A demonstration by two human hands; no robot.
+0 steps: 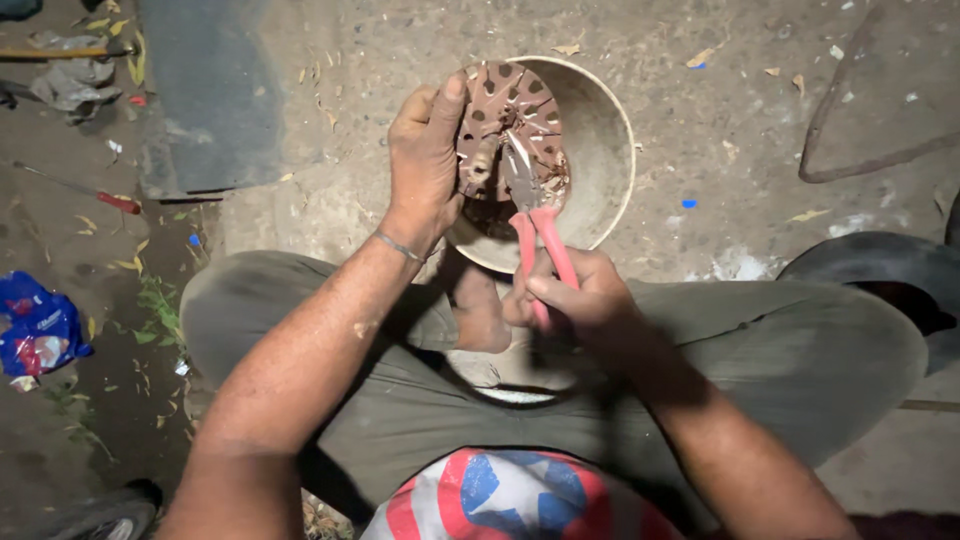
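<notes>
The right hand (580, 295) is clenched around the red handles of a pair of pliers (532, 205), whose steel nose bites into the middle of a rusty perforated metal disc (505, 120). The left hand (425, 150) has its grip clamped on the disc's left edge, thumb over the rim, holding it tilted above a pale round bowl (600, 150). The bowl sits on the dirt floor (720, 120) just past the person's crossed legs. A blue wrapper (35, 330) lies well off to the left.
</notes>
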